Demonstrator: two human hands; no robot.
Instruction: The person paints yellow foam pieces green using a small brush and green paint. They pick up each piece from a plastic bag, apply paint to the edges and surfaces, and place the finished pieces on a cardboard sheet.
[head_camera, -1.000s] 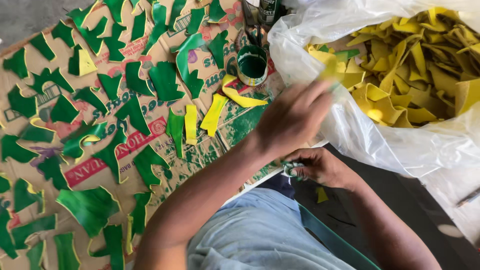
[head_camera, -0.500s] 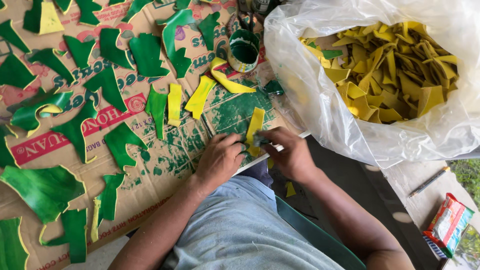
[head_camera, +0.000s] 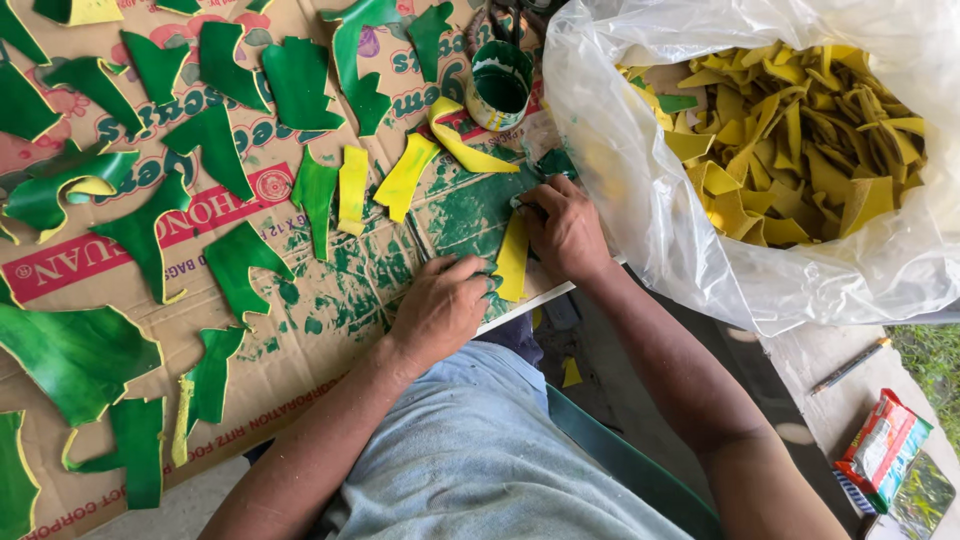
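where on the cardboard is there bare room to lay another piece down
A free patch lies on the paint-stained cardboard between the left hand and the green pieces. Another runs along the near edge below that hand. The far side around the paint cup is crowded. The right hand covers the yellow strip.

Well right of the fingers, we saw a pencil (head_camera: 848, 367) and a red snack packet (head_camera: 884, 446) lying near each other.

Left hand (head_camera: 440, 305) pressed flat on a yellow strip (head_camera: 513, 258) at frame centre; right hand (head_camera: 563, 228) gripped its upper end. Green-painted pieces (head_camera: 215, 150) lay across cardboard (head_camera: 300, 370), left; bag of yellow pieces (head_camera: 790, 140), upper right.
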